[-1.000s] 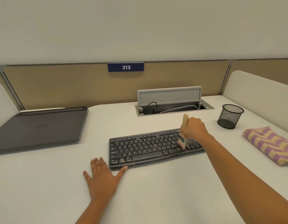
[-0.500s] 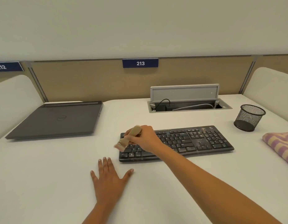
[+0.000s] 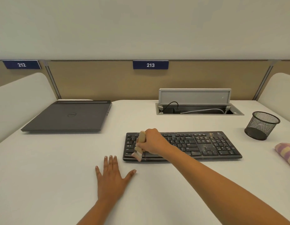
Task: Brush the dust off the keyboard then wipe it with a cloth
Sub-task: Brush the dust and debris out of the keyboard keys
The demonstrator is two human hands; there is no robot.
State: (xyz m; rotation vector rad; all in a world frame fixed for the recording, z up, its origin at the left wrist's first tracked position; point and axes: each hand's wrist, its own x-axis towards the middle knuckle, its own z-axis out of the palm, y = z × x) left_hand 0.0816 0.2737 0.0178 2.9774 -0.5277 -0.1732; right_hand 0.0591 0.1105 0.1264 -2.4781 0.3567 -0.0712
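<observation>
moved: brush swung upright, bristles now on front-left keys | right hand grips its handle; left hand flat on desk | keyboard stretches rightward from bristles

The white desk carries a black keyboard, lying flat and dusty, a little right of centre. From the keyboard, a closed grey laptop lies at 10 o'clock, well apart. A cable hatch is sunk into the top at 12 o'clock, its lid upright. A black mesh cup stands at 2 o'clock, near the keyboard's corner. A striped cloth lies at 3 o'clock, cut by the frame edge. The left hand rests flat at 8 o'clock, fingers spread.
</observation>
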